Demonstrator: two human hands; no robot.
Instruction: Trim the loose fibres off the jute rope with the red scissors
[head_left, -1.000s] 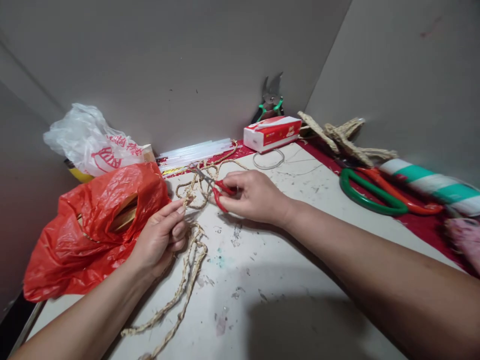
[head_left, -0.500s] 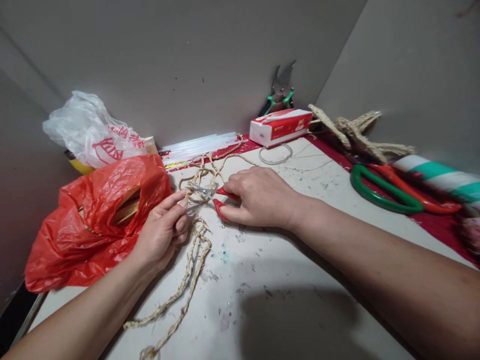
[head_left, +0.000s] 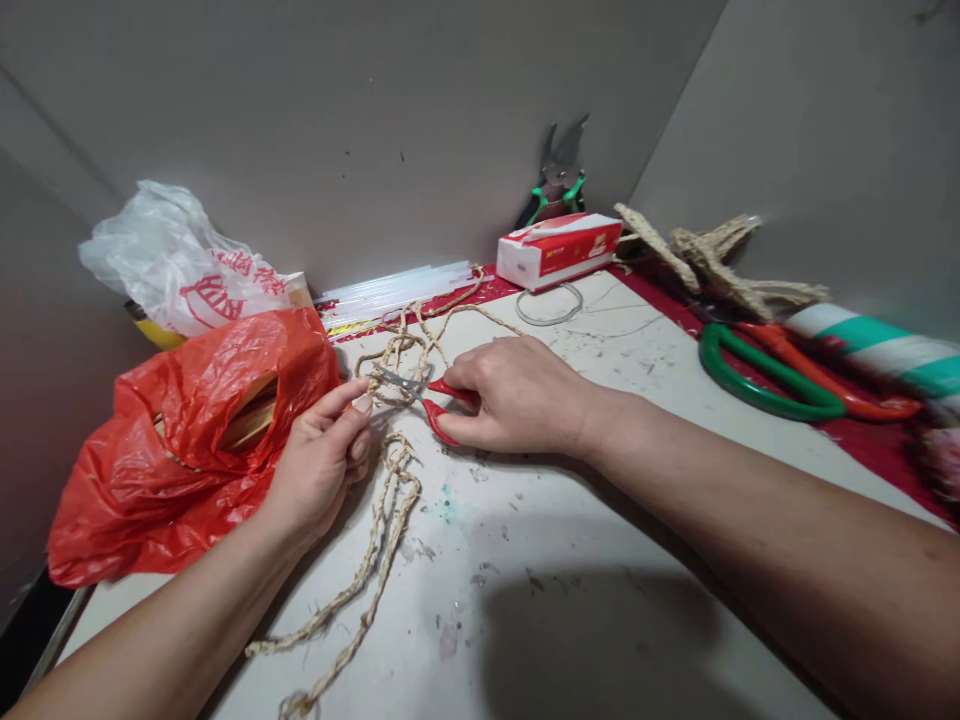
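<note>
My right hand (head_left: 510, 395) grips small scissors (head_left: 442, 412) by their red handles, with the blades spread apart and pointing left. At the blades, my left hand (head_left: 330, 455) pinches a piece of tan twisted straw rope (head_left: 401, 352) between thumb and forefinger. The rest of that rope lies in loose loops behind my fingers and runs back across the tabletop. Nearer to me, a separate length of braided straw rope (head_left: 382, 560) lies doubled on the table. My fingertips partly hide where the blades meet the rope.
At left sit a red plastic bag (head_left: 202, 430) and a white plastic bag (head_left: 172, 260). Behind are clear sticks (head_left: 405, 290), a red-and-white box (head_left: 559, 250) and pruning shears (head_left: 559, 180). Larger green-and-orange-handled scissors (head_left: 765, 385), straw bundles (head_left: 720, 260) and a striped roll (head_left: 885, 345) lie right.
Both hands stay almost in place, with the scissors at the rope. The whole view has shifted very slightly.
</note>
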